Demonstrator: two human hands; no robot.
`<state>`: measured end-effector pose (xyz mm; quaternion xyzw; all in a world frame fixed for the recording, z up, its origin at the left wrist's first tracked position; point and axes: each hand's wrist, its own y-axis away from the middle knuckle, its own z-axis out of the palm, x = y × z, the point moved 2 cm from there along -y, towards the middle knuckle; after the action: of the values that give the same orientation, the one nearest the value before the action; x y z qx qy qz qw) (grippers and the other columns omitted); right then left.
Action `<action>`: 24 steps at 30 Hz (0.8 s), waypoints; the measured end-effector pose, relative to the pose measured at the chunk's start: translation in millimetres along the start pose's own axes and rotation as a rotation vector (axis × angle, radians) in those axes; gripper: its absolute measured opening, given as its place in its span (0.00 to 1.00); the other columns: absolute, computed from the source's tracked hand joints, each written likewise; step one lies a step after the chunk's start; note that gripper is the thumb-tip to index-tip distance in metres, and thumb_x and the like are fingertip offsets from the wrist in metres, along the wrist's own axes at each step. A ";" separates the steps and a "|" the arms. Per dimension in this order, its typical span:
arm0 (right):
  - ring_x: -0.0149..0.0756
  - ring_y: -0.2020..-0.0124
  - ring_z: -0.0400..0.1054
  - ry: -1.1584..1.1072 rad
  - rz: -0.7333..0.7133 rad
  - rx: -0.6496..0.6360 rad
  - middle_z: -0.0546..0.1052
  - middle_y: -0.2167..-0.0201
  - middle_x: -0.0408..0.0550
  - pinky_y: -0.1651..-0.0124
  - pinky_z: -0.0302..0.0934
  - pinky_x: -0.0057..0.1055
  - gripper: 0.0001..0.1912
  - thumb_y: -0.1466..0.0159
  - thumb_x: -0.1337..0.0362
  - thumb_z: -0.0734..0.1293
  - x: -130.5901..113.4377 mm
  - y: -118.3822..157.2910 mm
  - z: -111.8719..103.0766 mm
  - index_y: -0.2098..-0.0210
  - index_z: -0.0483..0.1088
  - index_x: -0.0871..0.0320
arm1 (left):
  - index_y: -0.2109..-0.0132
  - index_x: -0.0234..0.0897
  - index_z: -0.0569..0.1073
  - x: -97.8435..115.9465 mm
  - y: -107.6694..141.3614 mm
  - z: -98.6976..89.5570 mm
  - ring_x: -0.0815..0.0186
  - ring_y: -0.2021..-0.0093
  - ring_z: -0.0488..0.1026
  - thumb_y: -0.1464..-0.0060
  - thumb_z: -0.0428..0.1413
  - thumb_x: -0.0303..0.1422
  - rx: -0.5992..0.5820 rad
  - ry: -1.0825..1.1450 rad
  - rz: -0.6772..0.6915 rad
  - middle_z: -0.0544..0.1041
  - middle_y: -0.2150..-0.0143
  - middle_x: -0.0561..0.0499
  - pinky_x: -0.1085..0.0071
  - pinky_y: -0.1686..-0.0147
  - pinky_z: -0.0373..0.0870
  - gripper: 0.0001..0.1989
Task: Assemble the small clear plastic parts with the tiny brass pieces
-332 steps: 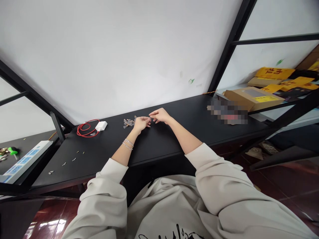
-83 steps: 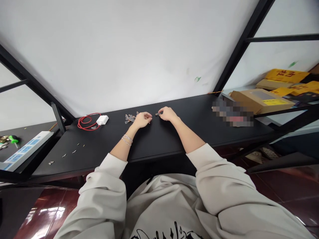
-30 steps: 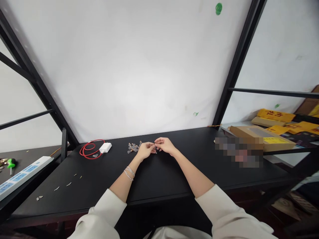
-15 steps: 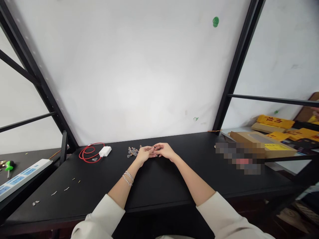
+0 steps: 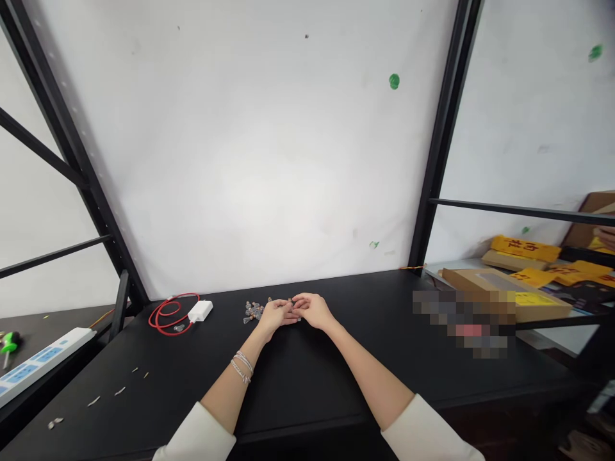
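Note:
My left hand (image 5: 277,316) and my right hand (image 5: 311,309) meet over the middle of the black table (image 5: 307,371), fingertips touching. Both are closed in a pinch around something small; the fingers cover most of it, so I cannot tell its kind. Just left of my left hand lies a little pile of clear and greyish trinkets (image 5: 253,311) with touches of orange. A few of these pieces reach behind my left fingers. Silvery bracelets (image 5: 243,367) circle my left wrist.
A white charger (image 5: 200,311) with a coiled red cable (image 5: 158,318) lies left. Small slivers (image 5: 120,390) are scattered at the front left. Beyond are a white power strip (image 5: 45,365) and a green screwdriver (image 5: 9,344). A cardboard box (image 5: 542,307) and yellow packets (image 5: 526,247) sit right.
The view has tilted up, so the table and hands appear lower. My right fingers have curled in closer to my left fingertips. The pile stays in place.

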<state>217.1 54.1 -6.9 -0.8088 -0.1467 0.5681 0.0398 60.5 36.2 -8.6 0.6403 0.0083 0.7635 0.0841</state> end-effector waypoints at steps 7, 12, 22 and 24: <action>0.37 0.65 0.80 0.023 0.013 -0.017 0.84 0.66 0.48 0.56 0.73 0.32 0.14 0.45 0.77 0.73 -0.4 -0.2 1.8 0.60 0.81 0.60 | 0.63 0.35 0.75 10.8 -8.4 -23.7 0.66 0.74 0.78 0.46 0.66 0.30 0.175 -0.451 0.362 0.79 0.70 0.50 0.72 0.74 0.76 0.08; 0.37 0.64 0.80 0.039 0.029 -0.028 0.84 0.65 0.50 0.55 0.73 0.31 0.13 0.45 0.78 0.73 -1.7 0.7 1.5 0.61 0.81 0.61 | 0.59 0.37 0.77 23.6 -0.2 -62.8 0.66 0.69 0.77 0.43 0.60 0.28 0.244 -0.848 0.555 0.81 0.66 0.51 0.70 0.65 0.74 0.04; 0.36 0.65 0.79 0.078 0.050 -0.056 0.84 0.64 0.51 0.57 0.72 0.29 0.12 0.42 0.78 0.72 -5.0 5.1 0.5 0.60 0.81 0.62 | 0.62 0.37 0.83 30.4 3.2 -104.3 0.59 0.56 0.78 0.44 0.63 0.30 0.355 -1.225 0.413 0.82 0.57 0.45 0.64 0.51 0.71 0.04; 0.35 0.65 0.79 0.082 0.050 -0.048 0.84 0.65 0.50 0.57 0.72 0.28 0.12 0.43 0.78 0.72 -5.8 5.3 0.1 0.60 0.81 0.62 | 0.61 0.38 0.84 26.8 1.7 -102.6 0.60 0.57 0.79 0.44 0.64 0.30 0.333 -1.196 0.370 0.83 0.57 0.45 0.66 0.53 0.72 0.05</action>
<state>216.3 47.5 -2.9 -0.8356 -0.1381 0.5316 0.0121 -44.7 48.1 -0.7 0.9504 -0.0321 0.2651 -0.1592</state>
